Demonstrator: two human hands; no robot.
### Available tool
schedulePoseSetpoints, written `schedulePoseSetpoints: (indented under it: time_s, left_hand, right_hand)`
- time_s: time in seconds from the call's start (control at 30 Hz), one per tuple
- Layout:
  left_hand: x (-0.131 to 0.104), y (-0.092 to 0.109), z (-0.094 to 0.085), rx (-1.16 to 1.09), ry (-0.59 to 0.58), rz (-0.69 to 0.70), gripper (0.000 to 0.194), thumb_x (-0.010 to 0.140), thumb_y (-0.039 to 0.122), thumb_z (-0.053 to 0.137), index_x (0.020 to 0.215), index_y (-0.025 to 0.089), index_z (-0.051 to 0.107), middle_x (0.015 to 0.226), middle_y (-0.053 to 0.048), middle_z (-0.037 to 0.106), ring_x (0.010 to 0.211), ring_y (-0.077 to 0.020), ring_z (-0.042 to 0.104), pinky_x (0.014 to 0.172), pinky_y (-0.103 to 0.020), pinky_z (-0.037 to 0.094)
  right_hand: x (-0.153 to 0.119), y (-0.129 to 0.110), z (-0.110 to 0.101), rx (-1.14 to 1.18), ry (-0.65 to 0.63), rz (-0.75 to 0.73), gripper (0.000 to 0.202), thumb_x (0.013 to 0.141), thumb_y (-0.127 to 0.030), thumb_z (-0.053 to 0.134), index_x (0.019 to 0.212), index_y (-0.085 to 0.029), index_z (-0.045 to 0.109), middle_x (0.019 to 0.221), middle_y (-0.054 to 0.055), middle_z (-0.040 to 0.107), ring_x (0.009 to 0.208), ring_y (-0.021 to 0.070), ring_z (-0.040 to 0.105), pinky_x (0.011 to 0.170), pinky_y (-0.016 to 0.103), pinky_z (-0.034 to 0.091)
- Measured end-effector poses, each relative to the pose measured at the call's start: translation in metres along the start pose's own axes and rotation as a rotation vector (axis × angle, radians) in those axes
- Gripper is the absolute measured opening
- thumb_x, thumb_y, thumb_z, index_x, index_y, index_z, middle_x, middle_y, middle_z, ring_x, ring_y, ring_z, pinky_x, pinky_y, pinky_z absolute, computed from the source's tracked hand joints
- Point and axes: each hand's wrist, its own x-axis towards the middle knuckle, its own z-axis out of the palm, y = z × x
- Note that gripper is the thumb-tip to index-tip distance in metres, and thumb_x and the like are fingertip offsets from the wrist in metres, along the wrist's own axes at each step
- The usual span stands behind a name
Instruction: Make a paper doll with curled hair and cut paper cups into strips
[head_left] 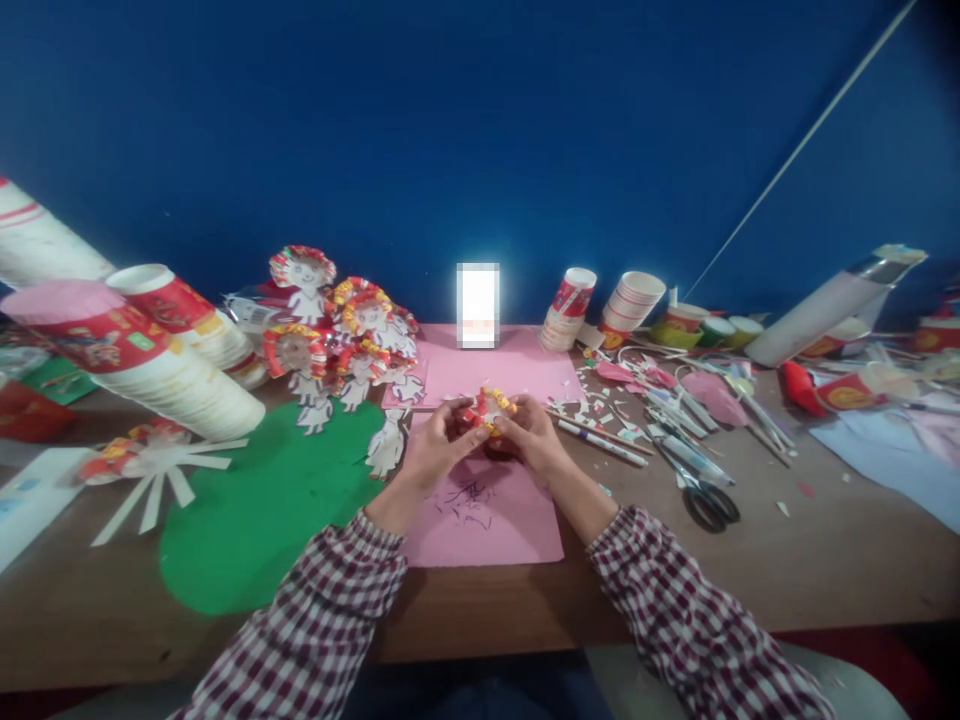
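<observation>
Between my two hands is a small paper-cup craft (495,404) with curled red and yellow strips round its rim. My left hand (451,436) closes on its left side, the thumb pressed against the front. On the right side, my right hand (529,432) grips it with thumb and fingers. The craft is held above a pink sheet (487,535) that bears black scribbles. A white paper cutout figure (386,445) lies just left of my left hand. Finished-looking curled cup figures (360,310) with drawn faces stand grouped at the back left.
Tall stacks of paper cups (187,370) lean at the left, beside a green sheet (262,520) and a cup cut into strips (154,465). At right lie black-handled scissors (709,503), markers (604,443) and paper scraps. More cups (634,298) stand near the blue wall.
</observation>
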Motion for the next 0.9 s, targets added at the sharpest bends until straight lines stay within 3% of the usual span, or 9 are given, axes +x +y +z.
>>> schedulePoseSetpoints:
  time_s: [0.1,0.23,0.4,0.5,0.67,0.9]
  left_hand:
    - [0.000,-0.002,0.003,0.032,0.007,0.038,0.058,0.064,0.032,0.076,0.114,0.017,0.052,0.104,-0.007,0.063,0.094,-0.0181,0.061,0.084,-0.034,0.049]
    - [0.000,0.002,0.003,0.034,0.051,0.043,0.048,0.064,0.032,0.075,0.105,0.015,0.055,0.090,-0.005,0.064,0.083,-0.0157,0.062,0.076,-0.030,0.050]
    - [0.002,0.004,0.000,0.097,0.030,0.078,0.037,0.071,0.037,0.069,0.098,0.013,0.060,0.089,-0.006,0.066,0.083,-0.0160,0.061,0.075,-0.028,0.049]
    - [0.002,0.000,-0.001,0.108,0.032,0.100,0.041,0.074,0.040,0.067,0.106,0.014,0.059,0.098,-0.009,0.066,0.093,-0.0190,0.061,0.081,-0.031,0.050]
    - [-0.001,-0.005,0.005,0.152,0.091,0.118,0.067,0.060,0.036,0.078,0.118,0.017,0.049,0.114,-0.011,0.061,0.100,-0.0219,0.061,0.082,-0.034,0.052]
    - [0.001,-0.009,0.008,0.153,0.141,0.132,0.060,0.062,0.034,0.078,0.113,0.016,0.052,0.105,-0.010,0.065,0.095,-0.0214,0.063,0.082,-0.035,0.052]
  right_hand:
    - [0.001,0.002,0.000,-0.015,-0.019,-0.001,0.051,0.061,-0.035,0.080,0.098,-0.025,0.046,0.084,-0.003,0.064,0.064,0.0115,0.062,0.057,0.024,0.054]
    - [0.000,0.000,0.001,-0.090,-0.030,0.013,0.049,0.062,-0.036,0.078,0.101,-0.022,0.053,0.088,0.000,0.065,0.069,0.0130,0.063,0.062,0.025,0.054]
    - [-0.004,-0.006,0.005,-0.202,-0.034,0.056,0.042,0.062,-0.034,0.077,0.096,-0.019,0.056,0.080,-0.001,0.063,0.064,0.0112,0.060,0.055,0.020,0.049]
    - [-0.006,-0.006,0.008,-0.190,-0.028,0.055,0.040,0.063,-0.032,0.075,0.095,-0.019,0.055,0.077,-0.002,0.062,0.062,0.0106,0.059,0.055,0.021,0.049]
    - [-0.005,-0.002,0.010,-0.226,0.034,-0.021,0.037,0.060,-0.025,0.074,0.089,-0.019,0.052,0.074,-0.003,0.062,0.061,0.0116,0.058,0.057,0.024,0.050]
    - [-0.001,0.007,0.006,-0.254,-0.006,-0.072,0.033,0.061,-0.023,0.069,0.086,-0.020,0.049,0.075,-0.003,0.061,0.064,0.0133,0.058,0.063,0.027,0.050]
